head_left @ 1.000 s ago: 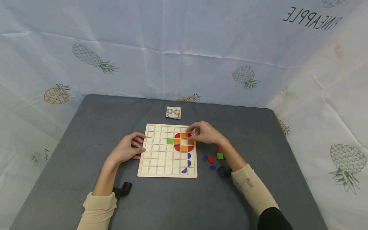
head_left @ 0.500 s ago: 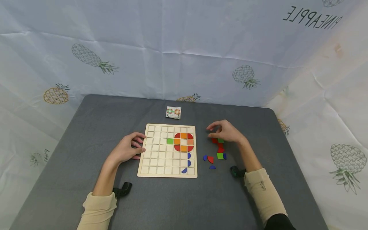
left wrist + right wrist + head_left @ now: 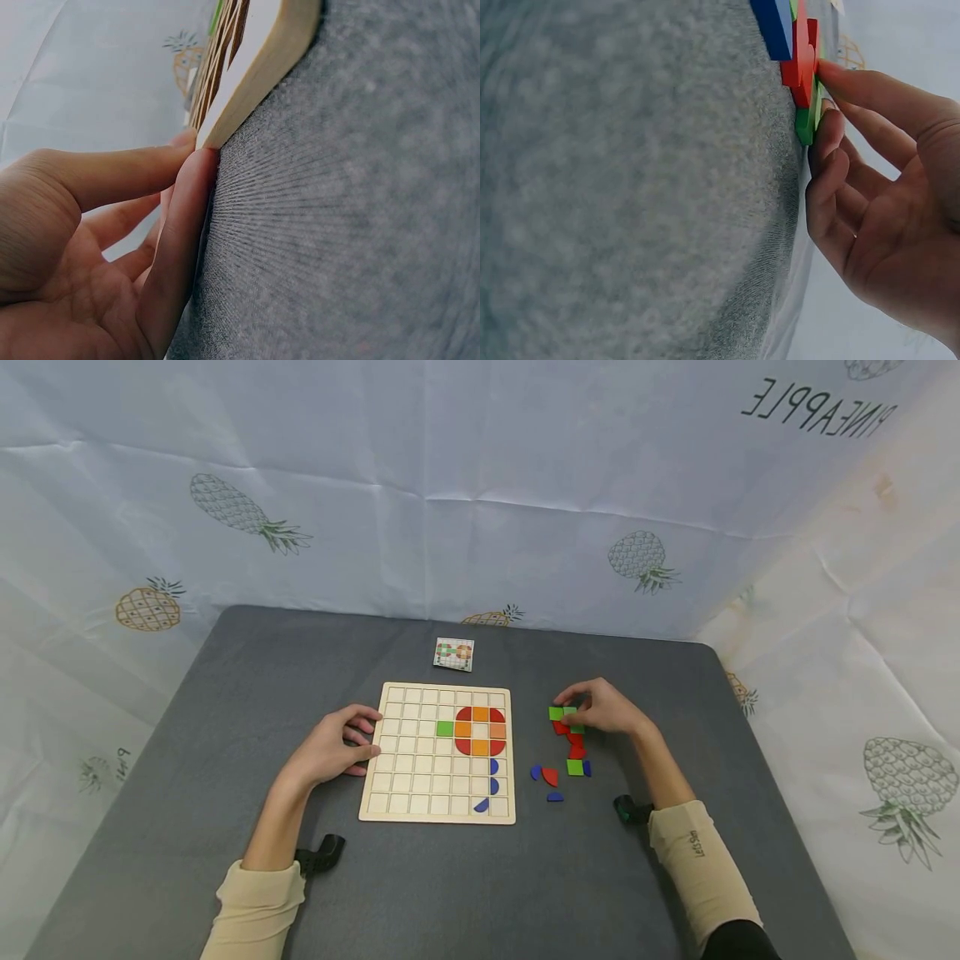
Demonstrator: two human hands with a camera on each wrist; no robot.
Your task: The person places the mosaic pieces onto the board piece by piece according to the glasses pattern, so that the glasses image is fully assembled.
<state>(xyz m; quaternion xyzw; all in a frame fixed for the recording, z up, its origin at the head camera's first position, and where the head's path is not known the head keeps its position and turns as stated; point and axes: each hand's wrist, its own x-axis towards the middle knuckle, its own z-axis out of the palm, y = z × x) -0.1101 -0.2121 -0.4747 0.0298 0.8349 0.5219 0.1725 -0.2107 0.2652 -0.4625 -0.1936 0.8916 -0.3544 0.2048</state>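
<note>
The wooden grid board (image 3: 420, 777) lies flat on the table, with orange, red, green and blue pieces on its right half. My left hand (image 3: 333, 745) touches the board's left edge with thumb and fingertips; the left wrist view shows the thumb (image 3: 142, 172) against the rim. To the right of the board, my right hand (image 3: 603, 706) pinches a green square tile (image 3: 570, 712) between thumb and index finger. Beside it lie another green square (image 3: 556, 713) and red pieces (image 3: 576, 752). The right wrist view shows these fingers at a small stack-like row of red pieces (image 3: 802, 64).
A small printed pattern card (image 3: 453, 654) lies behind the board. Loose blue pieces (image 3: 555, 797), a red quarter piece (image 3: 550, 777) and a green square beside a blue piece (image 3: 587, 768) lie near the board's right edge. A pineapple-print curtain (image 3: 420, 527) hangs behind the grey table (image 3: 435, 893).
The right hand has left the orange piece on the board's right side and moved right to the loose pieces, where it now pinches a green square tile. The left hand stays at the board's edge.
</note>
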